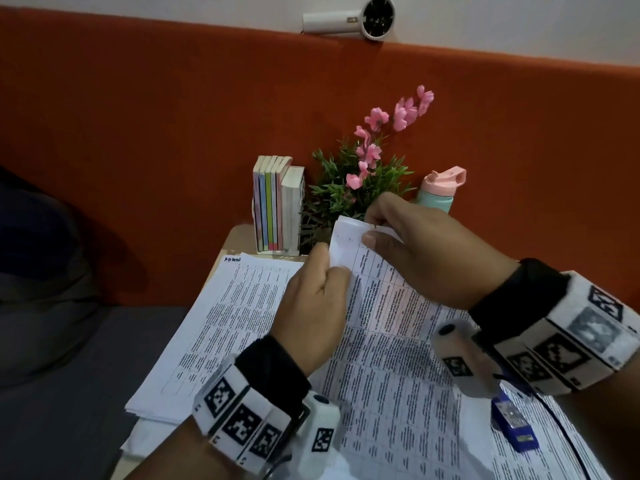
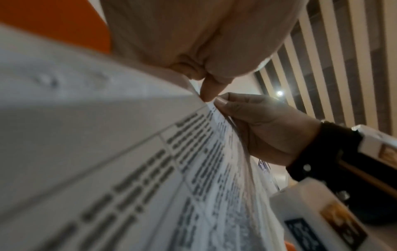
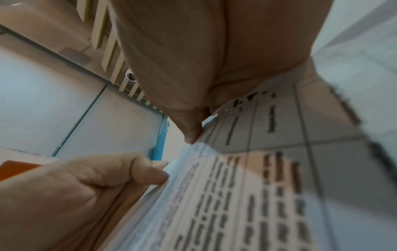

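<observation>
A set of printed sheets with dense tables (image 1: 384,306) is lifted by its far corner above the desk. My left hand (image 1: 329,263) pinches the left edge of that corner, thumb on top. My right hand (image 1: 369,228) pinches the same corner from the right, thumb pressed on the printed face. In the left wrist view the left hand (image 2: 209,96) meets the right hand (image 2: 221,101) at the sheets' (image 2: 128,161) edge. In the right wrist view the right hand (image 3: 192,139) grips the fanned sheets (image 3: 257,186), with the left hand (image 3: 159,171) beside it.
A second stack of printed pages (image 1: 225,317) lies to the left on the desk. A blue stapler (image 1: 514,424) rests on the papers at lower right. Upright books (image 1: 273,206), a pink-flowered plant (image 1: 360,174) and a mint bottle (image 1: 438,192) stand at the back against an orange partition (image 1: 173,116).
</observation>
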### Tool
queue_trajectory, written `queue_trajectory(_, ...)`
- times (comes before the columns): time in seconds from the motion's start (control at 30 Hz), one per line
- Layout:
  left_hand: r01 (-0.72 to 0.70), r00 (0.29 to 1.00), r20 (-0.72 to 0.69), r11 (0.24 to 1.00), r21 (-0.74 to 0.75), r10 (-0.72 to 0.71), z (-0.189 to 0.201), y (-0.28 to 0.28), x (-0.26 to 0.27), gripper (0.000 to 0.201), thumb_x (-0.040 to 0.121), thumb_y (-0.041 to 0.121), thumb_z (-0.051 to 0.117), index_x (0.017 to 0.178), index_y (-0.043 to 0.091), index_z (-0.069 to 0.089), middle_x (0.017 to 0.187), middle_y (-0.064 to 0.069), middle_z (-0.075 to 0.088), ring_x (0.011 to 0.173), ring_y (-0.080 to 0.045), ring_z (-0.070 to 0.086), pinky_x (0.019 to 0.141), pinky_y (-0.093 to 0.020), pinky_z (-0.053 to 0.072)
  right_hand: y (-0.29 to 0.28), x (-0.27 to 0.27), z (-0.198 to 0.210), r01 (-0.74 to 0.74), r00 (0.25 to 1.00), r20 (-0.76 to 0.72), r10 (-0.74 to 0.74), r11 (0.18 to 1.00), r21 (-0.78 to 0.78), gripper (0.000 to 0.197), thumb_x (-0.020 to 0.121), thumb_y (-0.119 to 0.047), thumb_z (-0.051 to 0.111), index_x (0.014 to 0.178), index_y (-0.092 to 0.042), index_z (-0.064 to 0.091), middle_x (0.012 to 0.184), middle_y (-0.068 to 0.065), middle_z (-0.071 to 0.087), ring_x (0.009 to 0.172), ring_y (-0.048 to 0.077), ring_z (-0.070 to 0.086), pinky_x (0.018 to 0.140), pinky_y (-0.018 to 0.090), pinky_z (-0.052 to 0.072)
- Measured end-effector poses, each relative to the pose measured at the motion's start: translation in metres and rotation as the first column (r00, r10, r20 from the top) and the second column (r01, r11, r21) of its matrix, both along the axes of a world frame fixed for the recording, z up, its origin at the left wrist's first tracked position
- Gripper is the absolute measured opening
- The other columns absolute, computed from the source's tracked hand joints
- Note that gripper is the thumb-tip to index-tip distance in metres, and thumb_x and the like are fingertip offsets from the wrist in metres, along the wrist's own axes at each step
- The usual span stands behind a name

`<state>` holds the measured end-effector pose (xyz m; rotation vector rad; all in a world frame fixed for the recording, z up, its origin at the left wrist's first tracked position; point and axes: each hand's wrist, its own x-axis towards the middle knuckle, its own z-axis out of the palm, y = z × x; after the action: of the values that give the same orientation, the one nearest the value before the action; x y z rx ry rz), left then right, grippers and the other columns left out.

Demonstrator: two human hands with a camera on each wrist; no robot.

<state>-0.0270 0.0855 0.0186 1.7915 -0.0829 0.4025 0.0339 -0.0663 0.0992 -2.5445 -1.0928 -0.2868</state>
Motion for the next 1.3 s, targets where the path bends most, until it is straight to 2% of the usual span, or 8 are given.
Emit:
queue_trajectory(0.13, -0.025, 0.999, 0.03, 0.999, 0.04, 0.024, 0.001, 0.002, 0.0, 0.018, 0.104, 0.018, 0.038, 0.092, 0.005, 0.044, 0.071, -0.001, 0.044, 0.062, -0.013, 0.04, 0.058, -0.035, 0.034, -0.003, -0.002, 0.005, -0.013, 1.0, -0.001, 0.013, 1.0, 0.025, 0.012, 0.1, -0.037, 0.047, 0.099, -0.025, 0.049, 0.079, -0.011, 0.055, 0.068, 0.008, 0.05, 0.053, 0.019, 0.034)
queue_trajectory(0.23, -0.038, 0.999, 0.026, 0.998, 0.051, 0.037, -0.002, 0.001, 0.0, 0.023, 0.104, 0.02, 0.039, 0.082, 0.015, 0.038, 0.062, 0.009, 0.038, 0.055, -0.009, 0.032, 0.054, -0.031, 0.03, -0.002, -0.001, 0.006, -0.009, 1.0, 0.012, 0.01, 1.0, -0.026, 0.012, 0.101, -0.037, 0.044, 0.1, -0.026, 0.048, 0.077, -0.009, 0.056, 0.065, 0.008, 0.05, 0.054, 0.025, 0.036)
queue_trajectory(0.43, -0.077, 0.996, 0.051, 0.991, 0.108, 0.071, -0.002, 0.001, 0.0, 0.024, 0.105, 0.026, 0.038, 0.084, 0.015, 0.04, 0.062, 0.005, 0.044, 0.054, -0.014, 0.037, 0.053, -0.036, 0.032, 0.003, -0.007, 0.005, 0.017, 0.999, 0.036, -0.01, 0.978, -0.21, 0.035, 0.102, -0.044, 0.036, 0.131, -0.026, 0.039, 0.12, -0.006, 0.06, 0.1, 0.019, 0.058, 0.082, 0.042, 0.051)
queue_trajectory(0.57, -0.074, 0.996, 0.051, 0.986, 0.148, 0.067, -0.002, 0.002, -0.001, 0.026, 0.104, 0.03, 0.037, 0.084, 0.013, 0.041, 0.062, 0.003, 0.039, 0.054, -0.011, 0.033, 0.054, -0.038, 0.031, 0.007, -0.007, 0.002, -0.006, 0.991, 0.133, 0.019, 0.995, -0.098, 0.043, 0.103, -0.037, 0.042, 0.145, -0.027, 0.04, 0.132, -0.006, 0.053, 0.111, 0.018, 0.056, 0.089, 0.038, 0.049)
queue_trajectory(0.77, -0.057, 0.998, 0.042, 0.979, 0.197, 0.05, -0.003, 0.002, -0.002, 0.02, 0.105, 0.031, 0.038, 0.099, 0.014, 0.048, 0.079, -0.008, 0.06, 0.071, -0.023, 0.056, 0.069, -0.05, 0.048, 0.01, 0.0, 0.002, -0.104, 0.977, 0.193, 0.087, 0.991, 0.079, 0.021, 0.096, -0.022, 0.061, 0.117, -0.022, 0.066, 0.113, -0.001, 0.056, 0.097, 0.019, 0.058, 0.082, 0.047, 0.05)
queue_trajectory(0.9, -0.084, 0.994, 0.082, 0.965, 0.249, 0.066, -0.005, 0.001, -0.002, 0.021, 0.104, 0.03, 0.037, 0.091, 0.015, 0.042, 0.061, 0.001, 0.046, 0.049, -0.012, 0.039, 0.051, -0.036, 0.033, 0.013, 0.001, 0.002, -0.108, 0.994, 0.021, 0.107, 0.96, 0.257, 0.006, 0.089, -0.02, 0.071, 0.095, -0.021, 0.07, 0.103, -0.005, 0.058, 0.088, 0.008, 0.059, 0.078, 0.026, 0.051)
queue_trajectory(1.1, -0.086, 0.991, 0.125, 0.948, 0.307, 0.049, -0.007, 0.0, -0.004, 0.017, 0.104, 0.03, 0.037, 0.09, 0.02, 0.038, 0.056, -0.001, 0.045, 0.047, -0.019, 0.041, 0.048, -0.044, 0.035, 0.009, 0.004, 0.002, -0.021, 0.993, -0.11, 0.048, 0.972, 0.234, 0.008, 0.092, -0.028, 0.067, 0.091, -0.02, 0.068, 0.089, -0.01, 0.062, 0.074, 0.0, 0.056, 0.064, 0.012, 0.042)
queue_trajectory(1.3, -0.09, 0.982, 0.186, 0.96, 0.264, 0.041, -0.007, 0.0, -0.004, 0.023, 0.105, 0.036, 0.036, 0.083, 0.027, 0.037, 0.057, 0.011, 0.045, 0.046, -0.008, 0.037, 0.046, -0.025, 0.027, 0.007, 0.001, -0.001, -0.03, 0.995, -0.087, 0.057, 0.959, 0.283, 0.008, 0.094, -0.028, 0.064, 0.091, -0.021, 0.065, 0.08, -0.01, 0.063, 0.07, 0.004, 0.057, 0.06, 0.013, 0.043)
